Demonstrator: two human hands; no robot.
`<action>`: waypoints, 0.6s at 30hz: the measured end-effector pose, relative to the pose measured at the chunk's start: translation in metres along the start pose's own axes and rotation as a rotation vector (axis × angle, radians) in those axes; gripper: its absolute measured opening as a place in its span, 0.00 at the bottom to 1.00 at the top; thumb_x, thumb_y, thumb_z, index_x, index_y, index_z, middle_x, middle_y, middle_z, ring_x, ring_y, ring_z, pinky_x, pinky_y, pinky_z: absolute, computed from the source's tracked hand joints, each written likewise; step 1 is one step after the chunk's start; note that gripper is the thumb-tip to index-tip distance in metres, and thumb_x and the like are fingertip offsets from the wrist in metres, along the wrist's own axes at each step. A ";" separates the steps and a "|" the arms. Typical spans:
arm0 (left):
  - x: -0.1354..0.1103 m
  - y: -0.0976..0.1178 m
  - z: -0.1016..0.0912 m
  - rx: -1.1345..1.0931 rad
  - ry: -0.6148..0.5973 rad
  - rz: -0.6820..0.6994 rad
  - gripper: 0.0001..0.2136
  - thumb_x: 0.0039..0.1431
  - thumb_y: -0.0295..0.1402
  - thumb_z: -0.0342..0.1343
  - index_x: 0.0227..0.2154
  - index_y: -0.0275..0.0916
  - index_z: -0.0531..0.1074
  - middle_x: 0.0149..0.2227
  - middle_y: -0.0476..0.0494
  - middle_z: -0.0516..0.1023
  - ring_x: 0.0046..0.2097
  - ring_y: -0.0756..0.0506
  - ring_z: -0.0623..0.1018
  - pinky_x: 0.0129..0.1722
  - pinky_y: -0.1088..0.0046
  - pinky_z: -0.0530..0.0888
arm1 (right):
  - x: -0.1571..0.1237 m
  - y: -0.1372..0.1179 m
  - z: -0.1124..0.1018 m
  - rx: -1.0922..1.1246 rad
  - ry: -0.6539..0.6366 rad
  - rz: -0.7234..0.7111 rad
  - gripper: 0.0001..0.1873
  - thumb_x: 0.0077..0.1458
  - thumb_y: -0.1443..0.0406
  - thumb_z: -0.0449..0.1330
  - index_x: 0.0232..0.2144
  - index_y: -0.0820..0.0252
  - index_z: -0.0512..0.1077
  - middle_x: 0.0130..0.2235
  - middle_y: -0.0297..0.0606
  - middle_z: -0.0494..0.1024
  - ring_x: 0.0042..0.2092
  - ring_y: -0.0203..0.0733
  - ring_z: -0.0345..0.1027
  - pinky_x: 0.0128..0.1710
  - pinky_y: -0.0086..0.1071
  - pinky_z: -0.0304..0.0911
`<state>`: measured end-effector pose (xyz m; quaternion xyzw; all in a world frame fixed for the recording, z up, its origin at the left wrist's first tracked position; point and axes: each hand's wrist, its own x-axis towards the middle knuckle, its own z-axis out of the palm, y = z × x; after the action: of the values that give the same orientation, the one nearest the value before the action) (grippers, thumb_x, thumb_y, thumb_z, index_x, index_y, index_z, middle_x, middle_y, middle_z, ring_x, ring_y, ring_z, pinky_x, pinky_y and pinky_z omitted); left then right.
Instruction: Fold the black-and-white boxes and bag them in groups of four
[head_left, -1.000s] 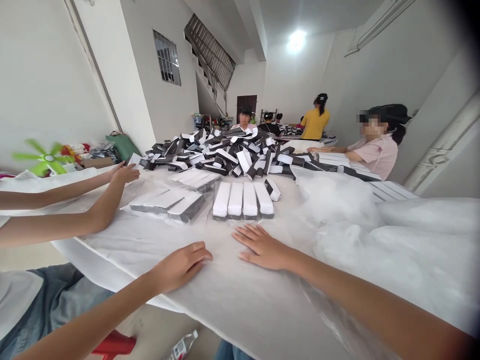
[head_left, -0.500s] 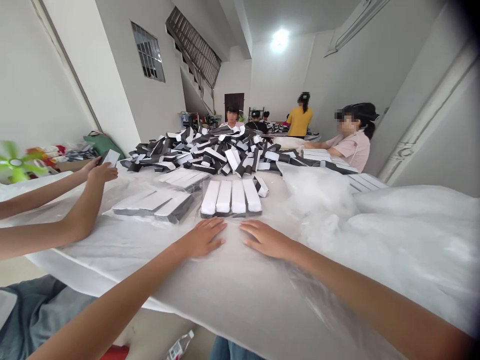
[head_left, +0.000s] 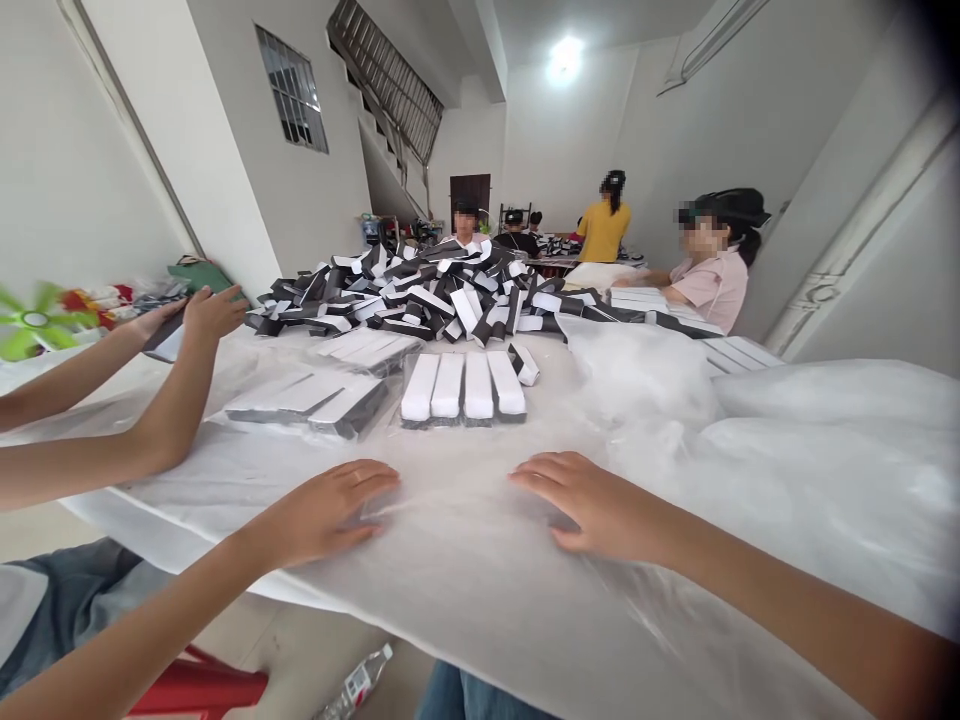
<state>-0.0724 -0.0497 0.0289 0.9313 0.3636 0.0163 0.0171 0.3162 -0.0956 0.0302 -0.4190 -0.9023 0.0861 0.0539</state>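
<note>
My left hand (head_left: 330,507) lies flat and open on a clear plastic bag (head_left: 450,500) spread over the white-covered table (head_left: 480,610). My right hand (head_left: 592,500) lies flat and open on the same bag, a hand's width to the right. Neither hand holds anything. Just beyond the hands sits a row of several white slim boxes (head_left: 463,387) inside the plastic. A second batch of boxes in plastic (head_left: 315,398) lies to the left of that row.
A big heap of black-and-white boxes (head_left: 427,295) fills the table's middle. A pile of crumpled clear plastic (head_left: 750,440) covers the right side. A person's two arms (head_left: 150,400) reach in from the left. Other people sit at the far end. A green fan (head_left: 34,320) stands at far left.
My two hands were close together by the row of white boxes; they have slid apart and back toward me over the plastic. The person on the left shifted their hands slightly.
</note>
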 end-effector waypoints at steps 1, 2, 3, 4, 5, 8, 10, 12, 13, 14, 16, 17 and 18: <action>-0.001 0.003 -0.002 0.020 -0.014 0.033 0.22 0.66 0.42 0.47 0.62 0.50 0.60 0.63 0.47 0.66 0.60 0.41 0.70 0.57 0.67 0.67 | -0.001 -0.002 0.003 -0.032 -0.001 -0.005 0.34 0.55 0.68 0.56 0.64 0.51 0.58 0.61 0.39 0.66 0.57 0.51 0.63 0.52 0.43 0.64; 0.000 0.006 -0.003 0.045 -0.020 0.057 0.21 0.67 0.39 0.46 0.61 0.50 0.61 0.61 0.48 0.68 0.57 0.42 0.72 0.56 0.67 0.68 | -0.001 -0.004 0.007 -0.058 -0.001 -0.001 0.35 0.54 0.72 0.55 0.64 0.52 0.58 0.59 0.40 0.68 0.53 0.49 0.66 0.48 0.41 0.66; 0.002 0.008 -0.003 0.074 -0.013 0.065 0.20 0.67 0.35 0.45 0.61 0.49 0.61 0.60 0.48 0.69 0.56 0.43 0.73 0.54 0.68 0.69 | 0.000 -0.004 0.012 -0.077 0.003 0.004 0.36 0.52 0.75 0.53 0.63 0.52 0.58 0.58 0.41 0.69 0.51 0.48 0.67 0.44 0.39 0.67; 0.005 0.009 -0.002 0.103 0.003 0.065 0.21 0.67 0.32 0.44 0.61 0.49 0.61 0.59 0.47 0.71 0.54 0.43 0.74 0.53 0.68 0.70 | 0.001 -0.004 0.017 -0.091 0.018 0.004 0.36 0.52 0.77 0.52 0.62 0.52 0.59 0.57 0.41 0.70 0.49 0.47 0.68 0.41 0.38 0.67; 0.008 0.010 0.000 0.131 0.028 0.060 0.21 0.66 0.30 0.43 0.61 0.48 0.61 0.57 0.46 0.72 0.53 0.43 0.75 0.52 0.68 0.70 | 0.003 -0.003 0.021 -0.099 0.041 0.003 0.36 0.51 0.78 0.52 0.61 0.52 0.60 0.55 0.41 0.71 0.48 0.46 0.68 0.40 0.36 0.67; 0.016 0.011 0.008 0.181 0.117 0.058 0.20 0.66 0.26 0.42 0.58 0.45 0.65 0.52 0.44 0.76 0.49 0.43 0.77 0.48 0.67 0.71 | 0.007 0.002 0.028 -0.100 0.107 0.028 0.31 0.51 0.79 0.52 0.54 0.52 0.66 0.48 0.40 0.74 0.44 0.44 0.68 0.35 0.33 0.65; 0.017 0.011 0.011 0.192 0.152 0.085 0.18 0.67 0.26 0.41 0.52 0.44 0.71 0.49 0.44 0.78 0.46 0.43 0.77 0.46 0.67 0.72 | 0.007 0.006 0.026 -0.091 0.112 0.082 0.25 0.51 0.79 0.51 0.49 0.53 0.69 0.43 0.39 0.74 0.40 0.43 0.68 0.33 0.33 0.64; 0.014 0.011 0.013 0.204 0.173 0.122 0.16 0.67 0.27 0.41 0.49 0.43 0.73 0.46 0.44 0.78 0.44 0.43 0.77 0.44 0.66 0.72 | 0.003 0.010 0.023 -0.054 0.104 0.141 0.20 0.52 0.78 0.50 0.43 0.55 0.71 0.40 0.38 0.75 0.38 0.42 0.68 0.33 0.34 0.63; 0.012 0.011 0.013 0.204 0.184 0.135 0.16 0.68 0.27 0.41 0.48 0.42 0.73 0.45 0.43 0.79 0.44 0.43 0.77 0.44 0.66 0.72 | 0.001 0.012 0.022 -0.019 0.104 0.166 0.18 0.53 0.77 0.49 0.40 0.55 0.71 0.39 0.37 0.75 0.38 0.42 0.68 0.34 0.34 0.63; 0.010 0.010 0.013 0.194 0.195 0.139 0.16 0.68 0.27 0.41 0.48 0.42 0.73 0.45 0.43 0.79 0.44 0.43 0.77 0.44 0.66 0.71 | -0.002 0.014 0.021 0.024 0.108 0.187 0.16 0.54 0.76 0.48 0.37 0.55 0.70 0.38 0.36 0.75 0.39 0.42 0.68 0.35 0.35 0.63; 0.006 0.009 0.013 0.124 0.215 0.114 0.16 0.68 0.28 0.40 0.48 0.43 0.73 0.43 0.44 0.79 0.42 0.44 0.77 0.42 0.68 0.71 | -0.009 0.016 0.021 0.122 0.121 0.213 0.14 0.57 0.74 0.47 0.35 0.54 0.69 0.38 0.35 0.74 0.41 0.42 0.67 0.37 0.36 0.63; 0.005 0.009 0.013 0.063 0.220 0.087 0.16 0.69 0.30 0.40 0.47 0.43 0.73 0.42 0.44 0.78 0.42 0.44 0.77 0.41 0.69 0.71 | -0.011 0.017 0.022 0.169 0.129 0.216 0.13 0.58 0.73 0.47 0.35 0.54 0.68 0.39 0.35 0.74 0.41 0.42 0.67 0.38 0.36 0.63; 0.004 0.009 0.013 -0.008 0.221 0.054 0.16 0.69 0.31 0.40 0.46 0.44 0.73 0.42 0.45 0.78 0.42 0.45 0.76 0.40 0.71 0.71 | -0.014 0.017 0.023 0.209 0.135 0.212 0.11 0.60 0.71 0.47 0.36 0.53 0.67 0.40 0.35 0.73 0.41 0.41 0.67 0.38 0.36 0.63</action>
<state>-0.0630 -0.0540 0.0165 0.9332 0.3378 0.1209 -0.0198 0.3337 -0.0977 0.0040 -0.5087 -0.8336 0.1562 0.1483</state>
